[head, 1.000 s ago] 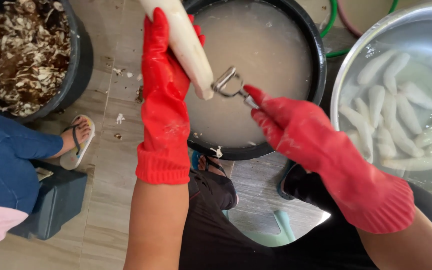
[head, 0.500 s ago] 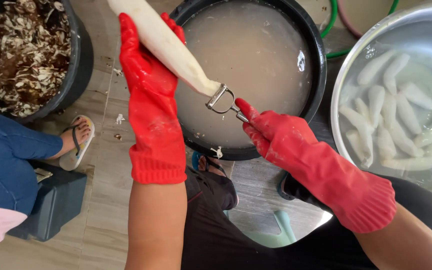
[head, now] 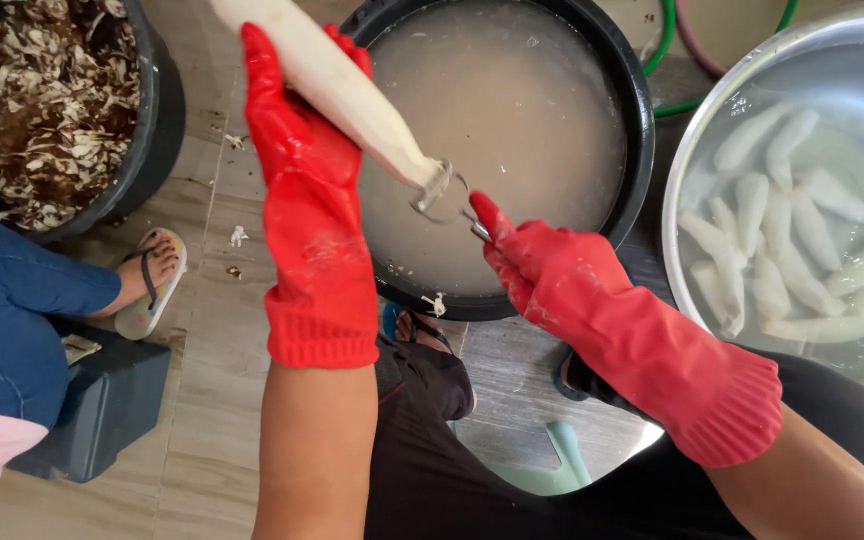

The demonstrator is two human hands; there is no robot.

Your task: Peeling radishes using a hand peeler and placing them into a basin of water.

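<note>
My left hand [head: 297, 150], in a red rubber glove, grips a long white peeled root [head: 337, 85] that slants down to the right. Its lower tip hangs over a black tub of cloudy water [head: 512, 130]. My right hand [head: 552, 275], also in a red glove, holds a metal peeler [head: 444, 195] whose blade rests against the root's lower end.
A black bucket of brown peelings [head: 42, 110] stands at the upper left. A steel basin [head: 802, 200] at the right holds water and several peeled white roots. Another person's leg in blue cloth, a sandalled foot [head: 152, 280] and a dark low stool [head: 102, 400] are at the left.
The root has swung from near upright to slanting, with its top further left. The peeler has slid down along it to the lower tip, and my right hand followed.
</note>
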